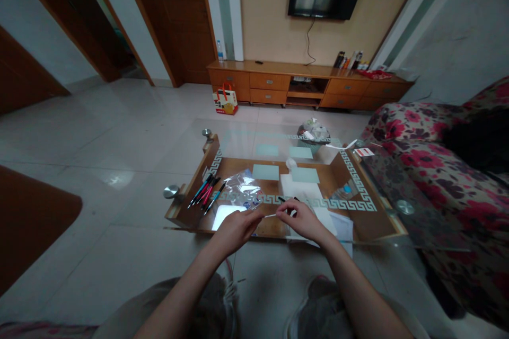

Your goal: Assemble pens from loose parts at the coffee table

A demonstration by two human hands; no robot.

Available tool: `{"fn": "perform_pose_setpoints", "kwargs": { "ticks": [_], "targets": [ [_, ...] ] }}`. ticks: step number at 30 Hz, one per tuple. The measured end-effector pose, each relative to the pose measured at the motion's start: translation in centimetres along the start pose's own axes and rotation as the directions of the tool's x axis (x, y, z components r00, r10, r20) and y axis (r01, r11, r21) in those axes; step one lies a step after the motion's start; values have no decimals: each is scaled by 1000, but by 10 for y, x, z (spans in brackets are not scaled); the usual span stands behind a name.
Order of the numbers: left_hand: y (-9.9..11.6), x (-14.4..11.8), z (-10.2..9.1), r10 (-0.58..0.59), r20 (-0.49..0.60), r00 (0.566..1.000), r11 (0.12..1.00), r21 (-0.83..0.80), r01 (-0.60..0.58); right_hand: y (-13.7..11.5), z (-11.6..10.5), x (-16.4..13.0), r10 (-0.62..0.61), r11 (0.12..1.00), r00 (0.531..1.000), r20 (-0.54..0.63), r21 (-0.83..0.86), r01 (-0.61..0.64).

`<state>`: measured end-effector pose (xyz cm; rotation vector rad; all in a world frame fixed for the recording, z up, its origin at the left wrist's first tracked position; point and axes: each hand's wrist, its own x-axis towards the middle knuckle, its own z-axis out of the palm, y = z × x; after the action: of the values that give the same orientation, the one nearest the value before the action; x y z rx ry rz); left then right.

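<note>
Both hands are held over the near edge of the glass-topped coffee table (pixel 278 230). A thin white stick (pixel 270 215) spans the gap between them; its exact kind is too small to make out. My left hand (pixel 238 226) is closed at the stick's left end, fingers pressed together. Thumb and fingers of my right hand (pixel 302 220) pinch its right end. A black, pen-like piece (pixel 282 199) shows behind the right fingers; whether it is held or lying on the glass I cannot tell. Left of the hands lie several pens (pixel 207 190) with blue, red and black barrels, beside a clear plastic bag (pixel 242 188).
Toward the table's far side stands a basket (pixel 313 135) holding plastic bags. A red-and-white card (pixel 364 152) lies at the right. A bottle with a blue cap (pixel 345 190) shows through the glass. The flowered sofa (pixel 421 161) borders the right side.
</note>
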<state>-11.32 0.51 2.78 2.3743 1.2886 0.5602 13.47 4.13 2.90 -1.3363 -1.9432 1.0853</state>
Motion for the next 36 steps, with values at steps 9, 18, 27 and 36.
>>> {"fn": "perform_pose_setpoints", "kwargs": {
  "ticks": [9,18,27,36],
  "targets": [
    [-5,-1,3,-2,-39,999,999,-46,0,12,-13,3,24,999,1000,-7,-36,-24],
    [-8,-1,3,-30,-46,998,999,-34,28,44,-37,-2,195,889,973,-121,-397,-227],
    [-9,-2,5,-33,-41,999,999,-36,31,46,-32,-6,325,755,942,-87,-576,-314],
    [-10,-2,7,-26,-28,999,999,-29,26,39,-34,-6,381,643,909,-168,-659,-391]
  ]
}}
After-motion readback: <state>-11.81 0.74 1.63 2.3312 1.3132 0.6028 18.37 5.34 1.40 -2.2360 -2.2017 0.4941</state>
